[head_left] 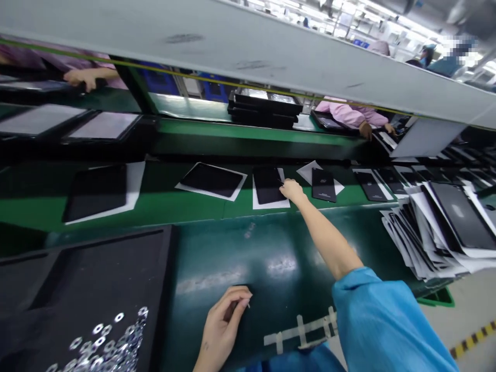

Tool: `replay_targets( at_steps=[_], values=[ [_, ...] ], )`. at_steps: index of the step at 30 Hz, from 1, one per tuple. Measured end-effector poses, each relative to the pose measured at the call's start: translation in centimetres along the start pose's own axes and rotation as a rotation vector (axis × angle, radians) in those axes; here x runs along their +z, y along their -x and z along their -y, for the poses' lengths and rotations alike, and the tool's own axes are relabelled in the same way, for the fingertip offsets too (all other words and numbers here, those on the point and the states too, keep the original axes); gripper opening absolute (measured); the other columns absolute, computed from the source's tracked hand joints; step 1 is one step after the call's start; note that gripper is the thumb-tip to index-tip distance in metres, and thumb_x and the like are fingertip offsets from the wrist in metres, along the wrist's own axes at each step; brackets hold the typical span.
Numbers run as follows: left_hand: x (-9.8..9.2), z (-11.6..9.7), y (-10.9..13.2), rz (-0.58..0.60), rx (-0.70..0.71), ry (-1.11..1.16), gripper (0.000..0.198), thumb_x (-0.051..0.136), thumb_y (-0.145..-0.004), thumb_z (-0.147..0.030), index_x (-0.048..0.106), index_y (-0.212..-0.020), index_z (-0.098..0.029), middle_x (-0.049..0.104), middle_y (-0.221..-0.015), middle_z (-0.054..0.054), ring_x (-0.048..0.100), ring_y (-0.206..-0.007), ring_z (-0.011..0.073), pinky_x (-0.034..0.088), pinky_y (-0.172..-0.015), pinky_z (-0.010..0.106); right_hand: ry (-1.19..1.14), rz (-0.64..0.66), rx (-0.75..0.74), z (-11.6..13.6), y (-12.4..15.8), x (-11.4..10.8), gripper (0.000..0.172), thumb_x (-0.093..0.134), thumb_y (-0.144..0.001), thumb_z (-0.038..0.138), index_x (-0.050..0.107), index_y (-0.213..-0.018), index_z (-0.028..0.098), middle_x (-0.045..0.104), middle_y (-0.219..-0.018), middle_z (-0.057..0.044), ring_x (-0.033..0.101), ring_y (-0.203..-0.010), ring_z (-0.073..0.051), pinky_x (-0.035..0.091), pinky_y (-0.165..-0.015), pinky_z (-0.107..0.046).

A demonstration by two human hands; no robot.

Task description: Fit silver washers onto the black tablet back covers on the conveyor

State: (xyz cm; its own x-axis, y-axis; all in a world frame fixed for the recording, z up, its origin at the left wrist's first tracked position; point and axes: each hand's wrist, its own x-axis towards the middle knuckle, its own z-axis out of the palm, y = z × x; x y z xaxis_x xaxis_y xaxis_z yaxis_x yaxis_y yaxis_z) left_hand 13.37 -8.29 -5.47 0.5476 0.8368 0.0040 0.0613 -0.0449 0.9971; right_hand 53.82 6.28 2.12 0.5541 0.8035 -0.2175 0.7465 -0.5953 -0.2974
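My right hand [293, 191] reaches forward to the right edge of a black flat panel [267, 185], which looks like a tablet's back cover and lies on a white sheet [271, 205]. Its fingers are closed, and something thin and dark shows at their tips, too small to name. Low over the green worktop [232, 248], my left hand [225, 325] is closed in a pinch. A tiny pale sliver shows by its fingertips, mostly hidden. Many small shiny metal rings [124, 346] lie in a black tray [116, 263] to the left.
Along the green strip lie more panels on sheets, including a tilted panel [212, 179] and a smaller panel [324, 185]. A leaning stack of panels and sheets [430, 232] stands right. A grey shelf [248, 46] crosses above. Co-workers in pink sleeves [341, 112] work beyond.
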Motion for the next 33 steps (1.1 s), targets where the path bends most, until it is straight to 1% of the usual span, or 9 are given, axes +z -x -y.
replay_targets(
  at_steps=[5,9,11,14,18,22,25,27,33],
  values=[
    [-0.3,0.2,-0.3,0.008,0.009,-0.044,0.038,0.076,-0.095,-0.059,0.082,-0.083,-0.023,0.077,-0.106,0.014,0.076,-0.105,0.0304,0.065,-0.088,0.035,-0.066,-0.165,-0.101,-0.3,2.5,-4.6,0.041,0.053,-0.102,0.017,0.057,-0.143,0.01,0.077,-0.123,-0.015,0.071,-0.11,-0.025,0.049,-0.089,-0.027],
    [-0.3,1.0,0.0,-0.041,-0.012,-0.011,0.041,0.08,-0.091,-0.062,0.079,-0.084,-0.022,0.075,-0.099,0.011,0.075,-0.095,0.0269,0.064,-0.082,0.032,0.025,-0.342,-0.305,-2.6,11.5,-8.2,0.018,0.054,-0.101,0.023,0.071,-0.1,0.017,0.076,-0.088,-0.007,0.069,-0.081,-0.021,0.041,-0.076,-0.028],
    [-0.1,1.3,0.1,-0.061,-0.033,0.027,0.041,0.081,-0.09,-0.062,0.078,-0.09,-0.021,0.075,-0.097,0.009,0.074,-0.086,0.0234,0.064,-0.078,0.03,0.112,-0.295,-0.337,-3.1,17.5,-8.7,0.016,0.057,-0.1,0.024,0.069,-0.092,0.019,0.072,-0.078,-0.005,0.066,-0.072,-0.02,0.037,-0.07,-0.029],
    [-0.1,1.1,-0.3,-0.04,-0.064,0.06,0.042,0.081,-0.091,-0.062,0.074,-0.094,-0.02,0.074,-0.096,0.007,0.071,-0.077,0.0191,0.063,-0.076,0.029,0.265,-0.051,-0.324,-2.1,25.3,-6.6,0.01,0.062,-0.099,0.024,0.068,-0.092,0.02,0.075,-0.084,-0.006,0.069,-0.072,-0.021,0.036,-0.066,-0.03],
    [-1.1,-0.4,-2.2,0.02,-0.077,-0.018,0.036,0.073,-0.098,-0.056,0.07,-0.094,-0.02,0.07,-0.093,0.004,0.067,-0.073,0.0162,0.058,-0.074,0.028,0.303,0.273,-0.481,1.1,30.7,0.2,0.008,0.065,-0.097,0.021,0.07,-0.103,0.02,0.078,-0.097,-0.009,0.075,-0.081,-0.025,0.041,-0.068,-0.03],
    [-2.3,-2.6,-4.6,0.057,-0.055,-0.217,0.026,0.067,-0.102,-0.046,0.07,-0.097,-0.021,0.069,-0.092,0.004,0.065,-0.08,0.0173,0.054,-0.075,0.027,0.064,0.359,-0.579,2.2,30.0,4.6,0.029,0.064,-0.101,0.025,0.066,-0.13,0.024,0.079,-0.103,-0.006,0.078,-0.087,-0.024,0.049,-0.074,-0.029],
    [-2.5,-3.7,-6.3,0.085,-0.033,-0.336,0.022,0.066,-0.101,-0.042,0.072,-0.096,-0.021,0.071,-0.094,0.004,0.065,-0.084,0.0188,0.053,-0.077,0.029,-0.167,0.232,-0.596,0.1,26.0,4.5,0.047,0.067,-0.104,0.034,0.059,-0.149,0.027,0.075,-0.126,-0.008,0.076,-0.107,-0.023,0.055,-0.09,-0.032],
    [-2.2,-4.0,-7.4,0.116,-0.04,-0.391,0.021,0.066,-0.101,-0.041,0.072,-0.096,-0.022,0.072,-0.09,0.003,0.066,-0.081,0.0188,0.052,-0.077,0.03,-0.166,0.127,-0.573,-1.8,22.7,4.2,0.06,0.073,-0.101,0.043,0.054,-0.156,0.028,0.068,-0.139,-0.011,0.075,-0.106,-0.024,0.057,-0.091,-0.035],
    [-1.0,-3.8,-10.7,0.22,-0.031,-0.551,0.016,0.063,-0.103,-0.032,0.07,-0.094,-0.021,0.072,-0.085,0.003,0.066,-0.077,0.0193,0.05,-0.075,0.032,0.008,0.06,-0.555,-5.0,17.9,5.7,0.058,0.077,-0.092,0.07,0.062,-0.124,0.025,0.068,-0.122,-0.007,0.074,-0.091,-0.023,0.051,-0.07,-0.034]
  ],
)
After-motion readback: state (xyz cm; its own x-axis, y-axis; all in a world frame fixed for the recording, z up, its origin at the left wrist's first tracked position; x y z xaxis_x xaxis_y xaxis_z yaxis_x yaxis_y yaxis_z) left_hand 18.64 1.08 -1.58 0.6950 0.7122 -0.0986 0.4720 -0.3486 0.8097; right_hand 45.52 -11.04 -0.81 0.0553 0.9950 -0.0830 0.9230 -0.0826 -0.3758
